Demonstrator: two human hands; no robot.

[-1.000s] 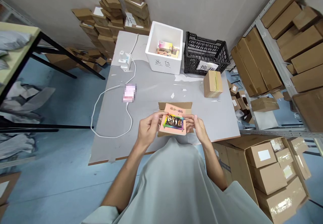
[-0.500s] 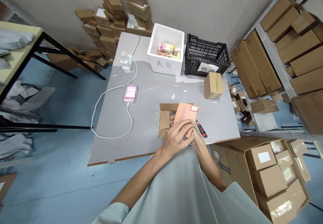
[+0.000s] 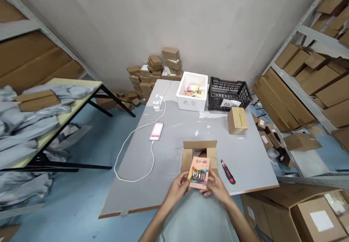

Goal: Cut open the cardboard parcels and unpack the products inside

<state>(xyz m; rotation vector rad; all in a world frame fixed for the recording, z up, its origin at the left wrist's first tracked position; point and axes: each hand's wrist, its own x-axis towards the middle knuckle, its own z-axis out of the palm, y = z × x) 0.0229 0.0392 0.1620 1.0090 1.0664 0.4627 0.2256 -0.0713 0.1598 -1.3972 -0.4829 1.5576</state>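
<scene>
The left hand (image 3: pixel 177 188) and the right hand (image 3: pixel 216 189) were both pinching the pink booklet (image 3: pixel 199 173), one at each side near its lower corners. Each thumb was pressed on the printed front, with the fingers curled behind; how tightly these were closed underneath could not be told. The booklet was tilted, picture side up, at the near edge of the table (image 3: pixel 169 162), and in view it covered part of the near side of the open carton (image 3: pixel 187 158). Whether it touched the carton could not be told. The carton's flaps stood spread. To the right, near the table's near edge, lay a red-and-black cutter (image 3: pixel 228 171), apart from the right hand. Grey tabletop with small white scraps ran from the carton to the white bin (image 3: pixel 191 103) and black crate (image 3: pixel 229 92) at the far edge. A closed box (image 3: pixel 237 121) sat far right, just before the crate; a white cable (image 3: pixel 133 181) looped left, well apart from the left hand.
</scene>
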